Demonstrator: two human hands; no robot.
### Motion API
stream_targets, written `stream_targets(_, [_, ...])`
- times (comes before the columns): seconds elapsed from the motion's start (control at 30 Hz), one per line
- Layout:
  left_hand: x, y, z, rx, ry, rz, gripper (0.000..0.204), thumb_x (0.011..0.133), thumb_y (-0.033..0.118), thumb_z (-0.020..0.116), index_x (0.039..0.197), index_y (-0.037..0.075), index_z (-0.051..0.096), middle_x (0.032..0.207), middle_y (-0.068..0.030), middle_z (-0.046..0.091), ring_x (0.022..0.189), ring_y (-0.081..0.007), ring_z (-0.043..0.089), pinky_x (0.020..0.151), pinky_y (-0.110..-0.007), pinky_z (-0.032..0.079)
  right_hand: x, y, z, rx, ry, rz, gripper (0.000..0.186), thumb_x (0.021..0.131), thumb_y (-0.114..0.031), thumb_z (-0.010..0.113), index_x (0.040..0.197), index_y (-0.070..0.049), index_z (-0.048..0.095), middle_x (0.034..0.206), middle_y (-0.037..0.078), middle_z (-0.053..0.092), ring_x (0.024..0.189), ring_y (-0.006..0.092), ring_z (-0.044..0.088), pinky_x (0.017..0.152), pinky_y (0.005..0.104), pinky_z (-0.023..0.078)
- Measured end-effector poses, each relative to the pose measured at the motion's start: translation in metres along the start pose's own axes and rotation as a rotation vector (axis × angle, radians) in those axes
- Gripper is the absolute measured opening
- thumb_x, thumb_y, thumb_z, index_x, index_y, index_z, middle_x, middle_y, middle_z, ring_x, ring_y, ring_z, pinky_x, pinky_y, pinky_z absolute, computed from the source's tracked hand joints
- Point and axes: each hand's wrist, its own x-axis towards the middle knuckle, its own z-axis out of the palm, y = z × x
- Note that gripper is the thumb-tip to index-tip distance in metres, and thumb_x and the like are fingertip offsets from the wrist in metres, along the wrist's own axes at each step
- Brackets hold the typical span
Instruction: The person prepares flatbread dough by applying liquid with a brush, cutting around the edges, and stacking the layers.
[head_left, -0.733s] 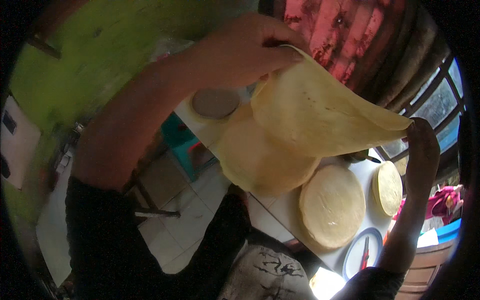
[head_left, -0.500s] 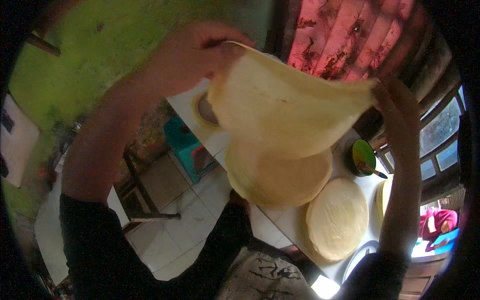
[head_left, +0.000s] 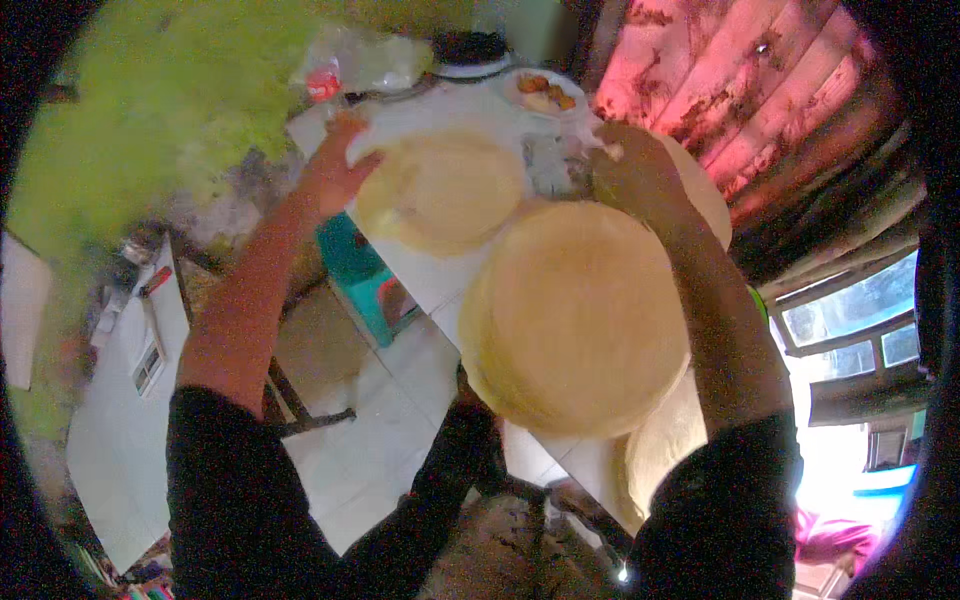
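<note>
My left hand (head_left: 335,170) has its fingers apart at the left edge of a pale yellow round sheet (head_left: 440,190), which lies flat on the white table (head_left: 420,275). My right hand (head_left: 630,160) has curled fingers on another pale sheet (head_left: 705,195) at the back right, partly hidden behind it. Between my forearms a larger stack of round sheets (head_left: 575,320) sits near the table's front edge. Another pale round stack (head_left: 650,460) shows below it, partly covered by my right arm.
A plate of brown food pieces (head_left: 545,92), a plastic bag (head_left: 385,60) and a red-labelled item (head_left: 322,82) stand at the back. A teal stool (head_left: 355,280) is beside the table. A pink curtain (head_left: 700,70) hangs right; pink clothing (head_left: 835,540) shows at lower right.
Both hands have moved apart and away from the front stack. The raised sheet no longer hangs between them; my left hand has opened, and the back of the table has come into view.
</note>
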Motion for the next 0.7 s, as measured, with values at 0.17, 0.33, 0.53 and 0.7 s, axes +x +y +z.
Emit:
stream_targets(0.17, [-0.182,0.085,0.016,0.013,-0.421,0.424,0.045,0.091,0.029,0.077,0.131,0.011,0.067,0.133,-0.0089,0.066,0.123,-0.0291,0.062,0.107,-0.042,0.051,-0.178,-0.044,-0.080,0.183,-0.469,0.031,0.045,0.085,-0.034,0.081,0.123,-0.011,0.072,0.128,0.013,0.068,0.119,0.0324,0.063,0.104,0.0435,0.050])
stream_targets(0.33, [-0.182,0.130,0.072,0.079,-0.320,1.004,0.042,0.090,0.035,0.074,0.125,0.013,0.070,0.127,-0.0091,0.068,0.127,-0.0280,0.059,0.112,-0.046,0.045,-0.236,-0.065,-0.064,0.130,-0.562,0.015,0.051,0.084,-0.039,0.081,0.126,-0.014,0.069,0.141,0.016,0.060,0.134,0.0366,0.053,0.114,0.0484,0.043])
stream_targets(0.53, [-0.162,0.146,0.076,0.003,-0.472,0.946,0.038,0.088,0.036,0.071,0.117,0.011,0.071,0.118,-0.0087,0.069,0.117,-0.0311,0.061,0.104,-0.048,0.047,-0.251,-0.065,-0.044,0.212,-0.432,-0.118,0.042,0.083,-0.035,0.078,0.116,-0.012,0.072,0.131,0.017,0.066,0.128,0.0388,0.057,0.110,0.0503,0.045])
stream_targets(0.7, [-0.155,0.147,0.088,-0.040,-0.354,1.174,0.037,0.088,0.037,0.071,0.115,0.012,0.071,0.119,-0.0098,0.068,0.112,-0.0340,0.063,0.099,-0.049,0.050,-0.240,-0.086,-0.054,0.056,-0.618,0.018,0.036,0.079,-0.026,0.081,0.111,-0.010,0.074,0.126,0.015,0.067,0.125,0.0372,0.058,0.109,0.0464,0.046])
